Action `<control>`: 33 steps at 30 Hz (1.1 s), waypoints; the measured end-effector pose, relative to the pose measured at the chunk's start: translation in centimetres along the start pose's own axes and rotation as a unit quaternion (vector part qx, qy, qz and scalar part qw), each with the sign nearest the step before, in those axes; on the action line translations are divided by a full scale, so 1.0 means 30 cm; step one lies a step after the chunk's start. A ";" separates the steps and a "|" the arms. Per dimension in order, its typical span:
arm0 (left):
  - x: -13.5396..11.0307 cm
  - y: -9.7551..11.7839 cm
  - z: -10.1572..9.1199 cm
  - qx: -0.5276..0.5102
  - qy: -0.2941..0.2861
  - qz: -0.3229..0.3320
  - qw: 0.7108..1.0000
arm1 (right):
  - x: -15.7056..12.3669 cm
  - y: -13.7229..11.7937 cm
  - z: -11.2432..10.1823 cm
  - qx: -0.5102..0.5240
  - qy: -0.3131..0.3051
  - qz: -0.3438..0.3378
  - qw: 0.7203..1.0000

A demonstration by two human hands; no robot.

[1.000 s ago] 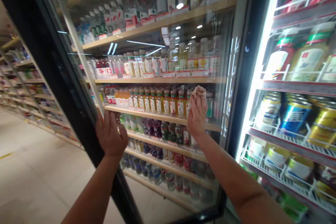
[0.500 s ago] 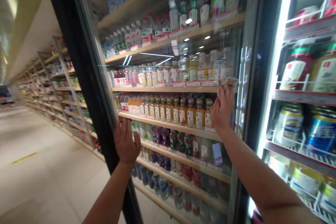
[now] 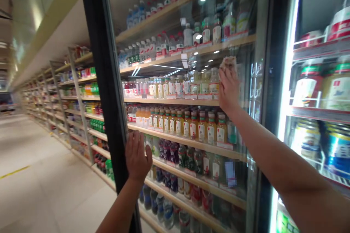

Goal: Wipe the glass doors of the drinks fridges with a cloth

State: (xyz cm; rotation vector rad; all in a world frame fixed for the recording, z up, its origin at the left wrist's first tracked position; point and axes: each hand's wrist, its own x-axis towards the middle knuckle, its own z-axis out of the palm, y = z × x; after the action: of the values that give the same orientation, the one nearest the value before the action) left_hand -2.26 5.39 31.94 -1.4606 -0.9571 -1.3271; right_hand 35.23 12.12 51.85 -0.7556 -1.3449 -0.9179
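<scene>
A tall glass cooler door [image 3: 169, 54] with a black frame [image 3: 100, 62] stands before me, swung open. My right hand [image 3: 229, 87] presses a crumpled, pale cloth [image 3: 229, 64] against the glass, right of its middle. The cloth sticks out above the fingertips, and part of it is hidden under the hand. Lower down on the left, my left hand [image 3: 138, 156] lies flat against the door by its frame, fingers stretched upward and thumb apart, holding nothing. Shelves of bottled drinks [image 3: 188, 125] show through the glass.
On the right, the lit cooler interior [image 3: 314, 113] holds bottles and cans on wire shelves. Long store shelves [image 3: 79, 105] run back along the left beside a pale tiled floor [image 3: 41, 185]. A yellow strip [image 3: 15, 172] lies on that floor.
My right hand has moved the cloth up the glass and slightly left. My left hand stays against the door near its frame. The view has shifted a little.
</scene>
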 end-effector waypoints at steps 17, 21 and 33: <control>0.006 -0.001 -0.003 0.021 0.003 0.017 1.000 | 0.190 -0.221 0.082 0.044 -0.118 -0.170 0.978; -0.006 0.000 -0.011 0.009 -0.003 0.013 1.000 | 0.145 -0.324 0.113 0.054 -0.130 -0.214 0.967; 0.573 0.021 -0.093 0.004 0.014 -0.029 0.999 | 0.118 -0.354 0.085 0.059 -0.125 -0.201 0.970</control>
State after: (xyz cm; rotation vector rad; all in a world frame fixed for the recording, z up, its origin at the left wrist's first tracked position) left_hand -0.40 2.00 48.93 -1.4154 -0.9924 -1.3809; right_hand 24.63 9.03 54.99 -0.5264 -1.8016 -1.0715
